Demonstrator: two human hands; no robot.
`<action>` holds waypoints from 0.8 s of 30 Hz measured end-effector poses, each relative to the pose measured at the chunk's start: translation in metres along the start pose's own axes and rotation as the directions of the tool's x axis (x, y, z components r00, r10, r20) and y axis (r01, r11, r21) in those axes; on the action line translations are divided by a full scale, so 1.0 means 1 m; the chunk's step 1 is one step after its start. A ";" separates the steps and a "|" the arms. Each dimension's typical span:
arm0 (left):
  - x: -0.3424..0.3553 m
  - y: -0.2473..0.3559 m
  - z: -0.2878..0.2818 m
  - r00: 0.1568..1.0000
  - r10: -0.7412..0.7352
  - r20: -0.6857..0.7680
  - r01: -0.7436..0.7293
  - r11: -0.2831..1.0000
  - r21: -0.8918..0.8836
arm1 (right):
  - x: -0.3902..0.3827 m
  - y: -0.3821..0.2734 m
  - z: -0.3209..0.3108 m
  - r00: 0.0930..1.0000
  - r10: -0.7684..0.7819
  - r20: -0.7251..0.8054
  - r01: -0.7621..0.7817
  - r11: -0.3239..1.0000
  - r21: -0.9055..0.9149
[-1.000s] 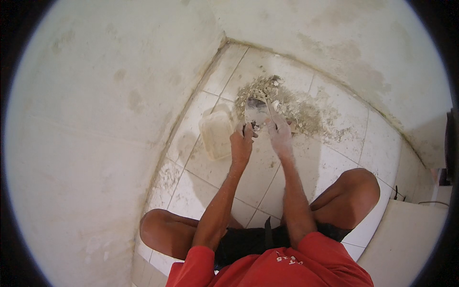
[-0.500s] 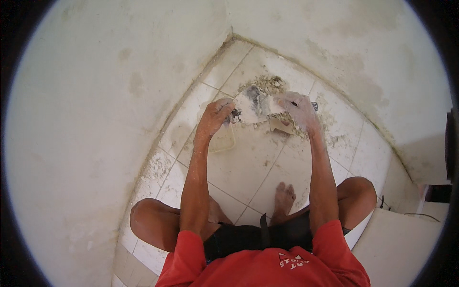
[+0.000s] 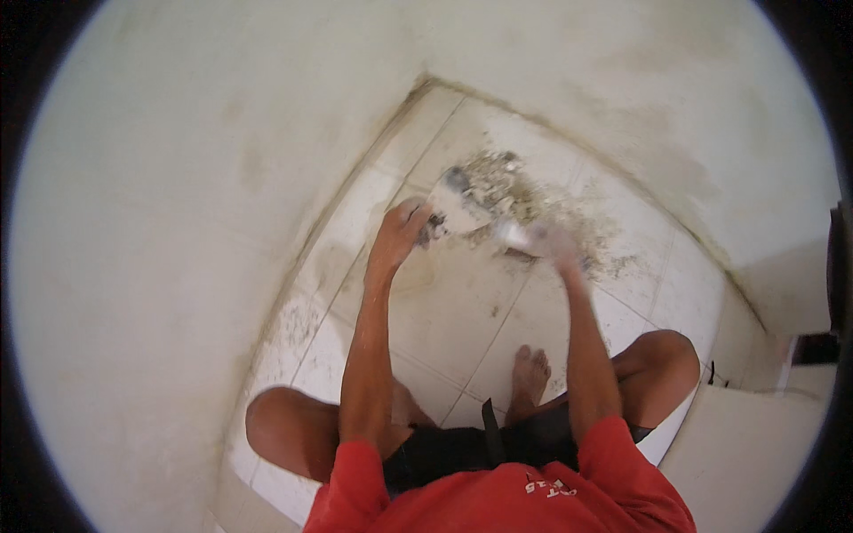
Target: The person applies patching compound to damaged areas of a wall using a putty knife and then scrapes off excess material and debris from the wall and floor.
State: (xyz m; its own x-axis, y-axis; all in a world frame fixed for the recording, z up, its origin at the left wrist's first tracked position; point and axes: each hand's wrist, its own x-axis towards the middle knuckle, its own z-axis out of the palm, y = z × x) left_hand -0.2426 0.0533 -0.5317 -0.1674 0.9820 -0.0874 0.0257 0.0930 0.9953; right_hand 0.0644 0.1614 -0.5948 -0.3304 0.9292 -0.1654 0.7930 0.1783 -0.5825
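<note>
Past the red shirt, the right hand, blurred, grips a pale blade; the left hand is curled round the near end of a broad, smeared plate; beyond both, grey rubble lies on the tiled floor

Just to the near right of the debris pile, my right hand is showing as a blur, and the pale blade in it is smearing too, its outline getting lost. Left of the pile, my left hand is covering part of the flat scraper and, nearer me, hiding some of the faint tub.
</note>
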 end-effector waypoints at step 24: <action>0.018 0.009 0.142 0.913 0.296 -0.280 -0.214 0.934 0.287 | 0.011 -0.059 -0.058 0.972 0.233 -0.022 0.059 -0.152 0.987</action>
State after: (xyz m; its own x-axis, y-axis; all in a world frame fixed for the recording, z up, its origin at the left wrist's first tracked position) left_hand -0.1056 0.0951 -0.5302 -0.4216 0.8782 0.2258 0.3430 -0.0761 0.9362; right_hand 0.0441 0.1800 -0.5163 -0.1247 0.9521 -0.2792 -0.6447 -0.2916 -0.7066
